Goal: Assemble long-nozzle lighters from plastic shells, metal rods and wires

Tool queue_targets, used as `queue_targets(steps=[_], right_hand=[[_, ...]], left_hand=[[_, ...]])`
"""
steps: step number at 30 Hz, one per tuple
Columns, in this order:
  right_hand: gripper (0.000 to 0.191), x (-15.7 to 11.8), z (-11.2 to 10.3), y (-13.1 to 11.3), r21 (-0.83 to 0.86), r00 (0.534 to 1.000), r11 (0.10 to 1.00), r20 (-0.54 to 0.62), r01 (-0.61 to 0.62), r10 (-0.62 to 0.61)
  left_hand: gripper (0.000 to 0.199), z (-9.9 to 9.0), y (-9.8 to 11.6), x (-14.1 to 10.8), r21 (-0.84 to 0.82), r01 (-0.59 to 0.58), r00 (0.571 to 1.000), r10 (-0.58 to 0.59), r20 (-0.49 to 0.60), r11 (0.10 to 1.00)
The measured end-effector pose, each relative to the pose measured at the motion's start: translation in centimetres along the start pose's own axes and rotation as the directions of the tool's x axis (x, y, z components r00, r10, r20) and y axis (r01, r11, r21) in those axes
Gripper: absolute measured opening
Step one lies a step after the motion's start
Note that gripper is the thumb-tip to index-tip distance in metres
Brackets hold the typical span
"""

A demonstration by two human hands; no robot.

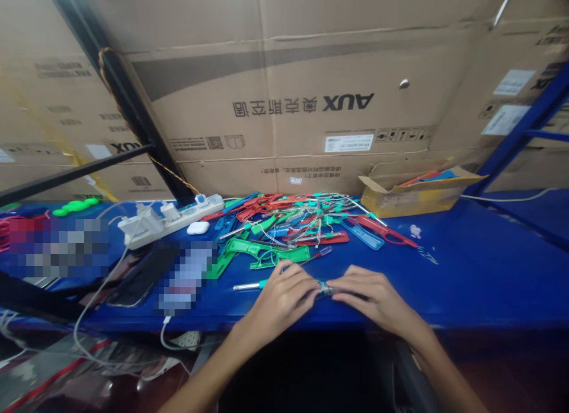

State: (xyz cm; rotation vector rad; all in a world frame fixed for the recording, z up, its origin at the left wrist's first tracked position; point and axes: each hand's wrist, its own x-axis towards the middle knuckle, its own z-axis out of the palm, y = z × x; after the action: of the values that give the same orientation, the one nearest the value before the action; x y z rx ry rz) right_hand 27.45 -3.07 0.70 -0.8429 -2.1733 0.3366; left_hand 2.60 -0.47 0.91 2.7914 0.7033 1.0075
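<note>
Near the table's front edge, my left hand [287,291] is closed around a thin assembly, with a metal tube [248,287] and a teal collar sticking out to its left. My right hand [371,291] pinches the other end of the same piece. Between my fingertips shows a small clear and dark middle part [325,288], its details blurred. Just beyond my hands lies a small screwdriver with a purple handle [326,251]. Behind it spreads a pile of green, red and blue plastic casings, including a green casing [249,247], mixed with metal tubes and white wires.
A power strip [195,210] with chargers, a white earphone case [198,227] and two phones lie to the left. An open cardboard box [413,197] stands at the back right. Large cartons [293,63] rise behind the blue table [480,271].
</note>
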Motion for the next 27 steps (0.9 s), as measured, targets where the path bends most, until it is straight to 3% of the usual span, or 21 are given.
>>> queue_targets(steps=[10,16,22,27], right_hand=[[0.029,-0.2,-0.1,0.0,-0.04,0.998,0.999,0.061,-0.007,0.01],[0.029,-0.9,-0.2,0.2,-0.029,0.993,0.998,0.1,-0.051,0.054],[0.042,-1.0,-0.4,-0.3,-0.002,0.974,0.996,0.209,-0.092,0.09],[0.033,-1.5,-0.1,-0.5,-0.036,0.976,0.994,0.191,-0.099,0.104]], left_hand=[[0.01,-0.3,0.7,0.2,0.054,-0.014,1.0,0.015,-0.014,0.998],[0.01,-1.0,0.8,0.1,-0.102,0.086,0.994,-0.078,0.082,0.991],[0.007,-0.8,0.7,0.2,-0.188,0.074,0.997,-0.068,0.042,0.979],[0.012,-1.1,0.9,0.3,-0.177,0.07,0.997,-0.067,0.027,0.982]])
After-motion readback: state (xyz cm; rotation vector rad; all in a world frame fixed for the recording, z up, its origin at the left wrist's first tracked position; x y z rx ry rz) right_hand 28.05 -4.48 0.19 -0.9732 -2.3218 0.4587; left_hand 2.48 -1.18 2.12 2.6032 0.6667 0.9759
